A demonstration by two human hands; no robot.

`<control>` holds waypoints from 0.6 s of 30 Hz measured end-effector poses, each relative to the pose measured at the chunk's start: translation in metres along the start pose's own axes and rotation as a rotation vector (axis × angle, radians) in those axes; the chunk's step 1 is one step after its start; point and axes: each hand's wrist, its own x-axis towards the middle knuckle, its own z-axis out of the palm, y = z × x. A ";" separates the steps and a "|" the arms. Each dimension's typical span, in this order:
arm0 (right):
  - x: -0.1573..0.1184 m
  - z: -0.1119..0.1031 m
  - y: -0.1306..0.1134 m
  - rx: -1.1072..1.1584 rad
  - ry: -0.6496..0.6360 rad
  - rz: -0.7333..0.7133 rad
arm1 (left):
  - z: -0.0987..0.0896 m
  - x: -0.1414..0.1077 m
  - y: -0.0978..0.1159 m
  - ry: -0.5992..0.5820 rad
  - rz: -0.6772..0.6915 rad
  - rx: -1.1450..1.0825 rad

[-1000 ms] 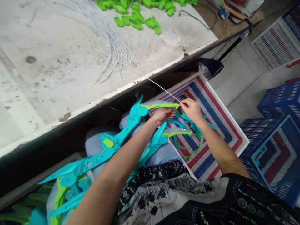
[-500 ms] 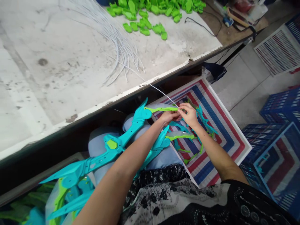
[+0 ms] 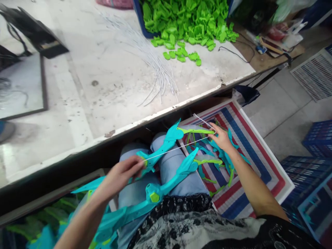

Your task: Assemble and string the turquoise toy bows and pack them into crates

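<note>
Two hands work a white cord along a teal toy bow that lies across the person's lap, below the near edge of the worktable. The left hand has its fingers pinched on the cord beside the bow's grip, and the right hand pinches the cord's other end at the green limb tip, over the striped crate. Between them the cord runs taut. It looks like the stringing step, with the tip end being fixed; the next move probably calls for steady tension while the cord is seated there. A second teal bow lies just beside the first on the lap, and loose teal and green parts crowd under the right wrist, where they could snag the cord. More white cords and a heap of green pieces sit toward the table's far edge.
</note>
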 end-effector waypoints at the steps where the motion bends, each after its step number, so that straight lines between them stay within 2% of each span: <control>1: 0.000 -0.001 0.002 0.004 -0.002 0.001 | -0.022 -0.020 -0.016 0.130 -0.050 0.078; 3: 0.002 -0.005 0.005 0.005 -0.024 0.007 | -0.056 -0.055 -0.051 0.350 -0.158 0.192; 4: 0.004 -0.007 0.004 0.005 -0.046 0.014 | -0.067 -0.069 -0.069 0.427 -0.203 0.223; 6: 0.011 -0.013 -0.006 -0.007 -0.068 0.021 | -0.075 -0.089 -0.099 0.521 -0.267 0.242; 8: 0.025 -0.018 -0.029 -0.038 -0.006 -0.006 | -0.069 -0.098 -0.117 0.546 -0.294 0.207; 10: 0.048 -0.016 -0.063 -0.087 0.095 -0.085 | -0.055 -0.100 -0.121 0.543 -0.299 0.151; 12: 0.077 -0.004 -0.104 -0.160 0.142 -0.182 | -0.042 -0.098 -0.115 0.574 -0.277 0.150; 15: 0.130 0.028 -0.158 -0.336 0.095 -0.236 | -0.034 -0.094 -0.102 0.669 -0.228 0.237; 18: 0.180 0.058 -0.185 -0.408 0.020 -0.280 | -0.041 -0.095 -0.091 0.678 -0.265 0.281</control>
